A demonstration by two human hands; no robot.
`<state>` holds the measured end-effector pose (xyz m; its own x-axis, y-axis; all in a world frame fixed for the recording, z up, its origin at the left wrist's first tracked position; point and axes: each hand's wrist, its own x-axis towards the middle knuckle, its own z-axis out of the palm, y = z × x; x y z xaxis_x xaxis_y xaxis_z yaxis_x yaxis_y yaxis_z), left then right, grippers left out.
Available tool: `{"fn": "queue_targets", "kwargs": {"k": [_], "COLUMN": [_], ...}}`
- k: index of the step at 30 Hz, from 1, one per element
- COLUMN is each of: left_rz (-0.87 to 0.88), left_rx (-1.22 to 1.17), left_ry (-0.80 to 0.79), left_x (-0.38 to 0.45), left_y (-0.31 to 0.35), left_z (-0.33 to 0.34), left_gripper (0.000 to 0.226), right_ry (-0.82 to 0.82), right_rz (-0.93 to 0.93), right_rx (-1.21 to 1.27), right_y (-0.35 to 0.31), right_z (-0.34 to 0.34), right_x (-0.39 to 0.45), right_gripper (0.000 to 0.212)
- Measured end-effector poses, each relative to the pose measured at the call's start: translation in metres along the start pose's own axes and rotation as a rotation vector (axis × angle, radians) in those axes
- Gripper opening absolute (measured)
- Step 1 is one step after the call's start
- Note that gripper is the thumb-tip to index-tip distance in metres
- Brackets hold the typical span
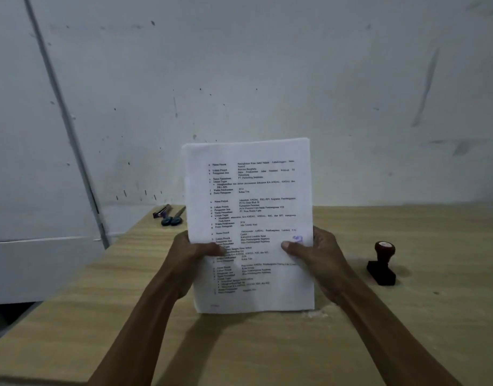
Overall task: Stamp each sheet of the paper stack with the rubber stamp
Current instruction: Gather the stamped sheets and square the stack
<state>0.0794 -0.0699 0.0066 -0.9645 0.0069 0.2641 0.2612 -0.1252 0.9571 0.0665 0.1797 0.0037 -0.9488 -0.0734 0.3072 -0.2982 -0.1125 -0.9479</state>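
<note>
Both hands, left (188,250) and right (315,253), grip the stack (249,218) by its sides, upright above the desk (407,330), likely to square its edges. Beside the right thumb, a purple mark shows. At right, well apart, stands the stamp (382,264), untouched.

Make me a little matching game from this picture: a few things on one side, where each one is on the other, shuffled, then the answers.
Things:
1. paper stack
2. rubber stamp
3. scissors
4. purple stamp mark

Places:
A. lying at the table's far left corner
B. held upright between left hand and right hand
C. on the front sheet, by the right thumb
D. standing on the table, right of the hands

Pairs: 1-B, 2-D, 3-A, 4-C
</note>
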Motion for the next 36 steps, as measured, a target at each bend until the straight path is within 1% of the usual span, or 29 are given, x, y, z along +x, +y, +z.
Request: {"fn": "queue_targets", "kwargs": {"k": [6,9,12,17,20,26,31,33,36], "left_rz": [0.018,0.01,0.023,0.052,0.082,0.059,0.083,0.096,0.135], "left_rx": [0.031,0.134,0.248,0.175,0.136,0.161,0.175,0.175,0.209], "left_ry": [0.035,0.04,0.006,0.123,0.186,0.211,0.216,0.207,0.193], "left_x": [-0.002,-0.001,-0.002,-0.006,-0.007,-0.008,-0.006,-0.003,0.004], "left_y": [-0.001,0.002,0.003,-0.002,-0.003,-0.007,-0.003,0.002,0.013], "left_z": [0.006,0.003,0.002,0.016,0.021,0.027,0.033,0.04,0.051], "left_gripper": [0.042,0.043,0.034,0.032,0.034,0.033,0.034,0.038,0.044], "right_ry": [-0.036,-0.104,-0.113,-0.001,0.041,0.042,0.054,0.098,0.211], "right_rz": [-0.032,-0.041,-0.068,-0.153,-0.161,-0.072,-0.099,-0.132,-0.172], "right_rx": [-0.047,-0.109,-0.162,-0.152,-0.11,-0.093,-0.164,-0.199,-0.28], "right_y": [0.002,-0.002,-0.004,-0.001,0.0,0.01,0.007,-0.001,-0.018], "right_z": [0.001,-0.004,-0.006,-0.001,0.002,0.002,0.001,-0.003,-0.014], "right_x": [-0.002,-0.003,-0.005,-0.01,-0.01,-0.014,-0.016,-0.014,-0.007], "right_gripper": [0.027,0.032,0.034,0.039,0.04,0.036,0.037,0.036,0.03]}}
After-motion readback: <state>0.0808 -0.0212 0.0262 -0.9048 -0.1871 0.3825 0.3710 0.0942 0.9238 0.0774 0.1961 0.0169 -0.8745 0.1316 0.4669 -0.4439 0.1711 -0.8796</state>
